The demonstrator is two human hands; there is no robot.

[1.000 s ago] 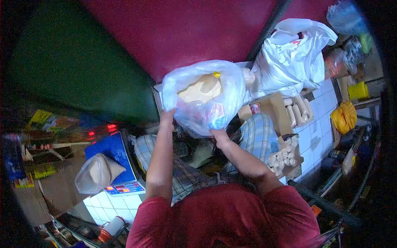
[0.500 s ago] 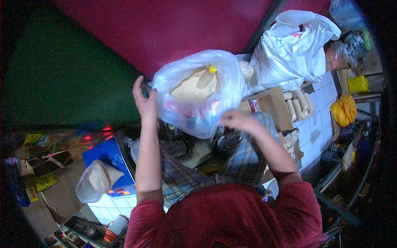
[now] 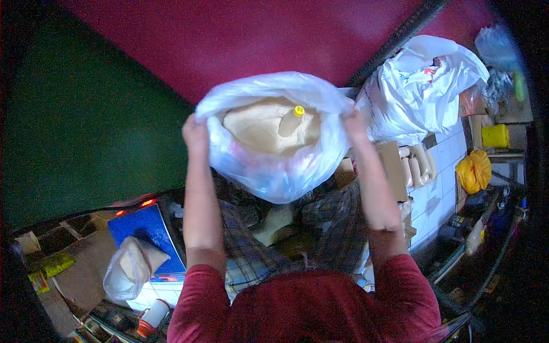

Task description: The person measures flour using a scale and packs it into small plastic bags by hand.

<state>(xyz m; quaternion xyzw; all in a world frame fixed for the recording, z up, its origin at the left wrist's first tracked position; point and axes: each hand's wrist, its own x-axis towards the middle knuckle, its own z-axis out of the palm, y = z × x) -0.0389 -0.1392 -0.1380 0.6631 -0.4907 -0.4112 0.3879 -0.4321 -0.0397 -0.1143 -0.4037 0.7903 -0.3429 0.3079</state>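
A large clear plastic bag point(image 3: 274, 177) stands open in front of me, filled with a pale powder point(image 3: 257, 123). Partly sunk in the powder is a small bottle point(image 3: 289, 124) with a yellow cap. At the bag's left rim, my left hand point(image 3: 196, 132) is closed on the plastic. My right hand point(image 3: 354, 123), a little blurred, grips the opposite side of the rim. The bag's mouth is spread wide between the two hands.
To the right stand a full white sack point(image 3: 406, 94), a cardboard box point(image 3: 392, 168) and pale filled bottles point(image 3: 420, 166). A smaller powder bag point(image 3: 127, 268) rests by a blue panel point(image 3: 151, 228) at left. Yellow bags point(image 3: 473, 171) lie far right.
My right hand has moved up and right from below the bag to its right rim. My left hand has closed on the left rim. The bag's mouth is wider.
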